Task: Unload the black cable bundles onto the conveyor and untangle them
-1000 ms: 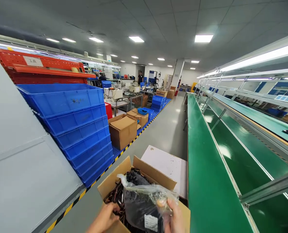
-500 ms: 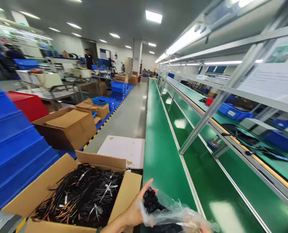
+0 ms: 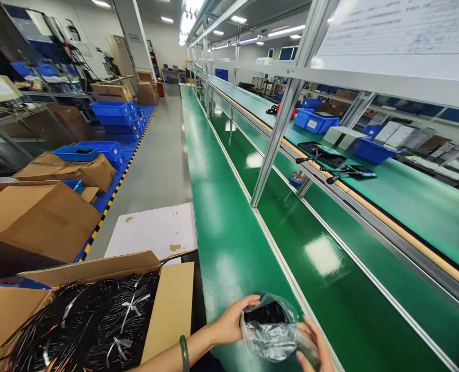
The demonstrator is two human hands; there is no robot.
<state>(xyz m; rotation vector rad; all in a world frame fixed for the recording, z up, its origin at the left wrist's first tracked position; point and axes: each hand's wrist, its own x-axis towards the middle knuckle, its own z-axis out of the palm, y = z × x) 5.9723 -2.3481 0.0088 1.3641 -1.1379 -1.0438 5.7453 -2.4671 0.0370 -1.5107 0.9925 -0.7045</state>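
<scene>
A clear plastic bag (image 3: pixel 271 341) with black items inside is held low over the green bench surface (image 3: pixel 217 243). My left hand (image 3: pixel 235 320), below a dark bangle on the wrist, grips the bag's left side, thumb and fingers around it. At the bag's right side is my right hand (image 3: pixel 315 343), its fingers apart and curved by the loose plastic. The bag's contents show as a dark mass near its top; single pieces cannot be made out.
An open cardboard box (image 3: pixel 171 310) of bundled black cables (image 3: pixel 97 315) stands at the lower left. Behind it lies a white board (image 3: pixel 152 227). A metal post (image 3: pixel 278 144) rises on the right, before a raised green line (image 3: pixel 407 206) with devices.
The view has turned right. The bag is now more compact and upright between my hands, and the separate black pieces no longer show. My right hand's fingers have spread and come into clearer view.
</scene>
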